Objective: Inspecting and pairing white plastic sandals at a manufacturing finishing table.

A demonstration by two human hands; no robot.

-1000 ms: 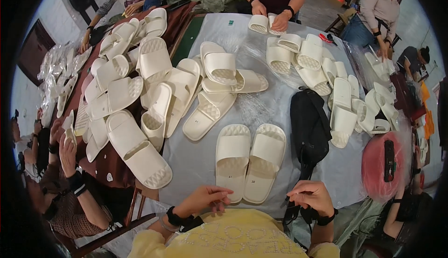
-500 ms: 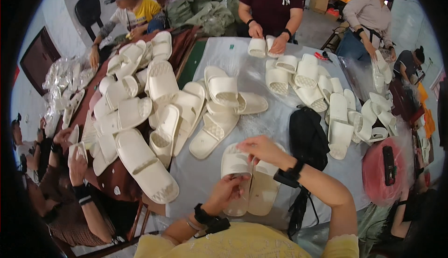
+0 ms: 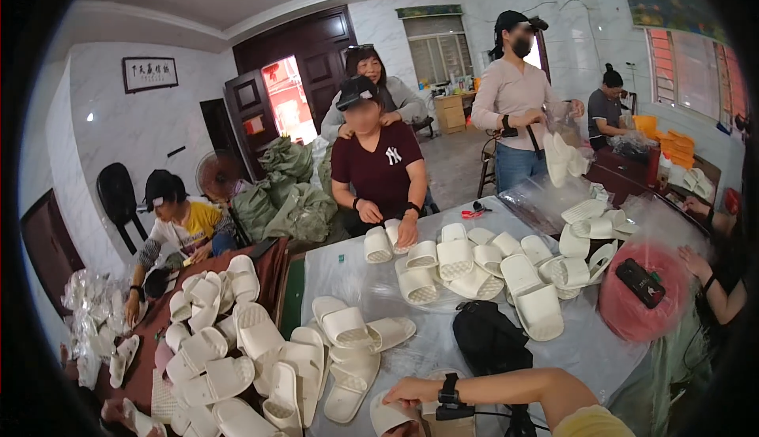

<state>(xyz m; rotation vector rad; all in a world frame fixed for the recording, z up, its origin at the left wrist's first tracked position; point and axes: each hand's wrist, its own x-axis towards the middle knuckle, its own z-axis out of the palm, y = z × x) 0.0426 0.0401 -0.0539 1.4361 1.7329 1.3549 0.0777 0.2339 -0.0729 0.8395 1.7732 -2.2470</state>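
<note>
The white foam slippers (image 3: 399, 415) under the right hand (image 3: 411, 392) are cut off by the lower edge; beside them, the left hand stays out of view.

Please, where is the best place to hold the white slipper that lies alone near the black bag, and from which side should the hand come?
Probably the wide strap of the white slipper. It arches above the flat sole, so fingers could hook under it. Coming from the bare table on its near side looks best: the black bag crowds its left.
</note>
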